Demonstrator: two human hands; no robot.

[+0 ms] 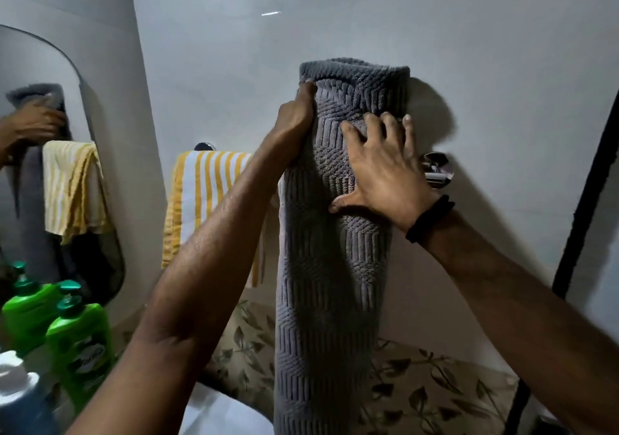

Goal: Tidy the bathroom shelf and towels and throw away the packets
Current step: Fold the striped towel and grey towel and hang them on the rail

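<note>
Two green bottles [78,344] are seen nearest, at lower left. The grey towel [330,284], hanging folded against the wall, is pinched at its upper edge by the left hand [296,111]; the right hand [382,166] is pressed flat, fingers spread. Behind, a striped towel [201,196] is hung.

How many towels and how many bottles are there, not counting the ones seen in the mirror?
Grey towel: 1
Yellow-striped towel: 1
Green bottle: 1
Dark blue bottle with a white cap: 1
Total: 4
</note>
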